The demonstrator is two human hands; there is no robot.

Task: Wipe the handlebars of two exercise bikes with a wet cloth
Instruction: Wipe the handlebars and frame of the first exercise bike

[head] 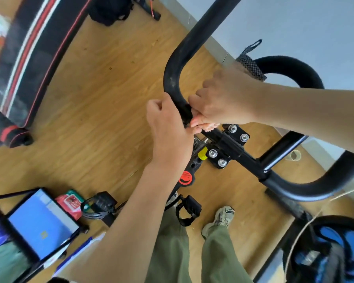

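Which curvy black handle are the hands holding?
The curved handle on the left, over the wooden floor. The left hand and right hand, with the cloth, meet at its base; the right-side handle is untouched.

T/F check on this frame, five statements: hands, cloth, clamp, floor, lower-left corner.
1. The left hand grips the handlebar between its bend and the centre clamp. True.
2. The right hand hangs idle, away from the bar. False: it holds a pinkish cloth at the bar, right beside the left hand.
3. The clamp shows four bolts. True.
4. The floor is grey carpet. False: it is wood-look boards.
5. A lit blue screen sits at lower left. True.
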